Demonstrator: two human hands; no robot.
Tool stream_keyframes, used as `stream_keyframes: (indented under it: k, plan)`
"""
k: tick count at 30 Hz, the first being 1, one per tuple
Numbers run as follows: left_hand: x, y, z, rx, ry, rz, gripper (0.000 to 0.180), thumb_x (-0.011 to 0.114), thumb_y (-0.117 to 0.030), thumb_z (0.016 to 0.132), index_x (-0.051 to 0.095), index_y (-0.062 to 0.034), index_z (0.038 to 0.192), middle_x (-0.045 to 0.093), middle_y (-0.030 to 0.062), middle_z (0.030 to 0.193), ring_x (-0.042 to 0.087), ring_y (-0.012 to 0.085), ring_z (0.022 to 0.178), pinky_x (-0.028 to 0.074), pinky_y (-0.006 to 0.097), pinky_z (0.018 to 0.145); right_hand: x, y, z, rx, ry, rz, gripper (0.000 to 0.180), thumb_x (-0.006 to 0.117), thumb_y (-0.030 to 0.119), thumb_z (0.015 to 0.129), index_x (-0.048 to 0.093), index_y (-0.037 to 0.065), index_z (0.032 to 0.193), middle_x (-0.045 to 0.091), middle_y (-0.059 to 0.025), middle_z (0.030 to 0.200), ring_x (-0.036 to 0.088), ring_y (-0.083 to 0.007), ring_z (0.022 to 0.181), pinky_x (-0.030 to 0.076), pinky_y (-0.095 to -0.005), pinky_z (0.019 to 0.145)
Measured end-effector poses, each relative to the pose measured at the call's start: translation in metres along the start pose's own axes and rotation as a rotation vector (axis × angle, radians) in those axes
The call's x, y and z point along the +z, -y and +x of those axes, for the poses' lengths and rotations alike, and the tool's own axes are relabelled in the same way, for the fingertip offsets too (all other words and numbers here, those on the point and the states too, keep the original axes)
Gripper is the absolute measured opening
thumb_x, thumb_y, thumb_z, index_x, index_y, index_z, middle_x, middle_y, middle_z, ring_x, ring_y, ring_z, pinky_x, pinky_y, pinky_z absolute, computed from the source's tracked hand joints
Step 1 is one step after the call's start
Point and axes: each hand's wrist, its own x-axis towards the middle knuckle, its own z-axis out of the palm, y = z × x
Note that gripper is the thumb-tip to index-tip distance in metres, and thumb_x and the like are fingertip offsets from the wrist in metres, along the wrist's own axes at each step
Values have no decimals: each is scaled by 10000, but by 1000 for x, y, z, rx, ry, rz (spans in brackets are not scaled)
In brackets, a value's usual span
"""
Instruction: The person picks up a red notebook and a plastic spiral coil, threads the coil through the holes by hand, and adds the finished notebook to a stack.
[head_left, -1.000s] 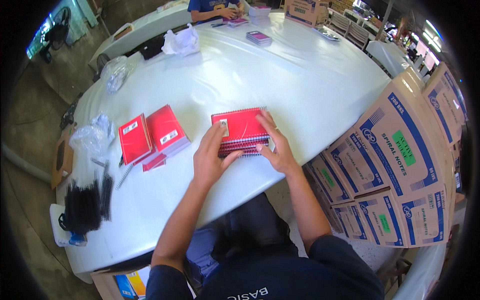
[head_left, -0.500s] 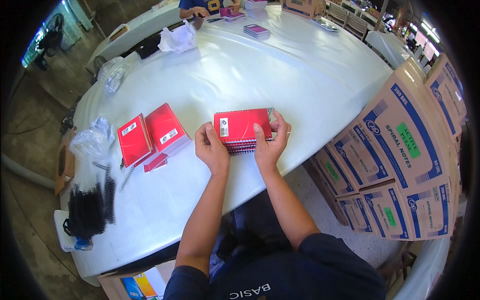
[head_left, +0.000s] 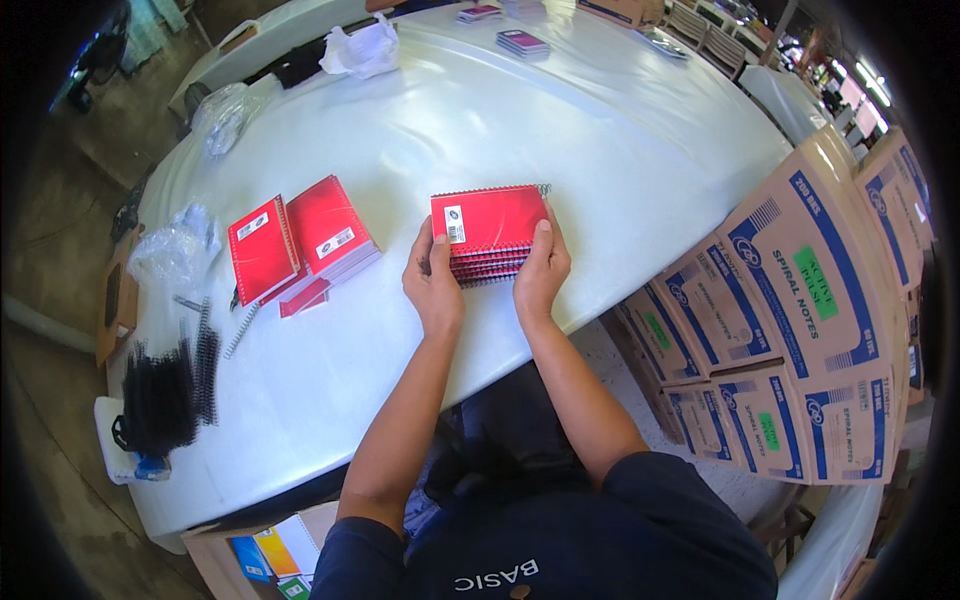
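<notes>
A stack of red spiral notebooks (head_left: 495,220) stands at the table's near edge in front of me. My left hand (head_left: 433,270) grips its left side, thumb on the near left corner. On the right side my right hand (head_left: 540,265) holds it too, with the thumb over the top cover's edge. Wire coils show along the near side of the stack, and a bit of loose coil sticks out at the far right corner. To the left lie a red notebook (head_left: 265,248) and, beside it, a pile of red-covered pads (head_left: 330,230).
Black binding coils (head_left: 160,405) lie in a bunch at the table's left edge, near clear plastic wrap (head_left: 175,250). Stacked cardboard boxes (head_left: 800,270) rise at the right. A white plastic bag (head_left: 360,50) and purple notebooks (head_left: 522,43) are at the far side. An open box (head_left: 215,545) holds colored notebooks below.
Both hands have closed in on the stack's sides, and the right fingers have come down from the far right corner. The stack looks straighter. My view has shifted slightly.
</notes>
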Motion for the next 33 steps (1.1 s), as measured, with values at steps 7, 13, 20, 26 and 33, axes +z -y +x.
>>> stream_keyframes:
  k: [7, 13, 20, 26, 33]
  plan:
    - [-4, -19, -1, 22, -59, 175, 400, 539, -156, 901, 494, 49, 1241, 565, 185, 1204, 546, 238, 1091, 410, 339, 947, -5, -5, -1, 1, 63, -96, 489, 422, 288, 973, 434, -76, 1300, 489, -202, 1306, 457, -276, 1222, 331, -336, 1024]
    - [-96, -108, 25, 876, -62, 1034, 640, 629, -22, 679, 444, -43, 1292, 520, 143, 1240, 479, 330, 1155, 324, 452, 1021, -18, 10, -14, -395, -95, -210, 566, 428, 276, 960, 264, -53, 1390, 294, -200, 1446, 229, -286, 1371, 163, -385, 1113]
    - [-192, -135, -17, 845, 50, 1631, 348, 644, -59, 696, 653, -138, 1035, 655, 5, 1028, 597, 192, 873, 429, 396, 806, -5, 78, -102, -625, 716, -251, 689, 685, 187, 770, 367, -23, 1345, 457, -204, 1316, 368, -392, 1276, 245, -460, 1062]
    - [-182, -126, -109, 579, 469, 1158, 351, 666, -42, 677, 619, -96, 1021, 630, 75, 917, 600, 208, 698, 460, 300, 690, 6, 58, -143, -500, 1264, -392, 439, 640, 53, 799, 538, 12, 1224, 639, -134, 1050, 566, -300, 1094, 403, -403, 938]
    - [-187, -79, -75, -98, 257, 132, 509, 533, 68, 758, 424, -36, 1245, 565, 53, 951, 527, 132, 935, 399, 254, 846, 0, 35, -108, 396, 1334, -101, 291, 656, 23, 821, 636, 30, 1111, 670, -118, 1019, 600, -179, 1026, 422, -286, 923]
